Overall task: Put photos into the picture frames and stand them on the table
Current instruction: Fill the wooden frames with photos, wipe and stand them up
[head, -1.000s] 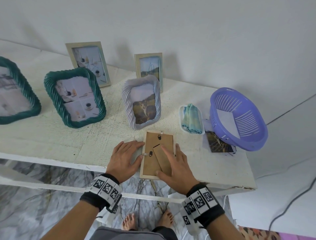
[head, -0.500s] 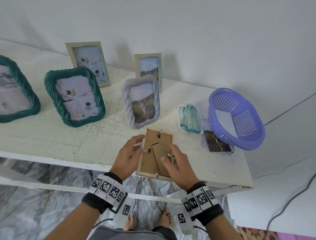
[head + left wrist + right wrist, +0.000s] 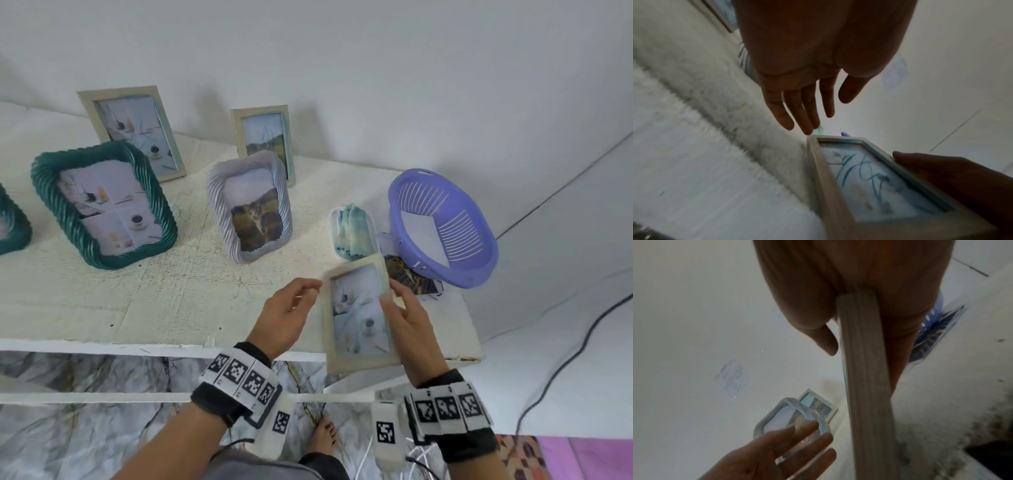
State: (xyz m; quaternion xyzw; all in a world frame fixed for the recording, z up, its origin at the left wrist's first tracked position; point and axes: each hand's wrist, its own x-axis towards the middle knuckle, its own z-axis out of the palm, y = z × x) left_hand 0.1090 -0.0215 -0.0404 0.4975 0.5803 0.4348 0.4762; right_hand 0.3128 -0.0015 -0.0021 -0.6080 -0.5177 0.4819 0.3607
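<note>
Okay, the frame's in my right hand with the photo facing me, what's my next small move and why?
Probably bring the left hand to the frame's free edge to steady it, then set it upright on the table. Only the right hand grips it, the photo is already inside, and bare tabletop lies in front of the lavender frame.

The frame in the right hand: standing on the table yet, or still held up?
Held up, not standing. The right hand grips the frame by its edge, photo side up; the left hand is open beside it.
</note>
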